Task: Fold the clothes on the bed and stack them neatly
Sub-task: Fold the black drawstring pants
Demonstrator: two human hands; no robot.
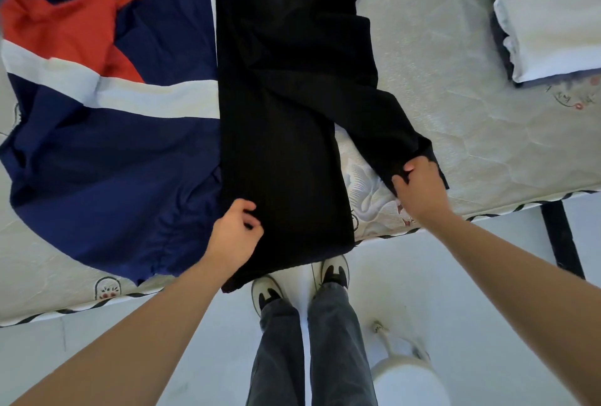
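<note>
Black trousers (286,96) lie lengthwise down the middle of the bed (471,119), their legs spread apart toward me. My left hand (235,233) pinches the left edge of the left leg near its hem, which hangs over the bed's front edge. My right hand (419,187) grips the hem of the right leg, which angles out to the right on the mattress. A navy, red and white garment (107,132) lies crumpled left of the trousers. At the far right stands a stack of folded white and grey clothes (549,28).
The bed's front edge has black-and-white piping (81,306). A black bed frame leg (561,236) stands at the right. My feet in white shoes (299,282) are on the pale floor close to the bed. A white rounded object (406,376) sits on the floor.
</note>
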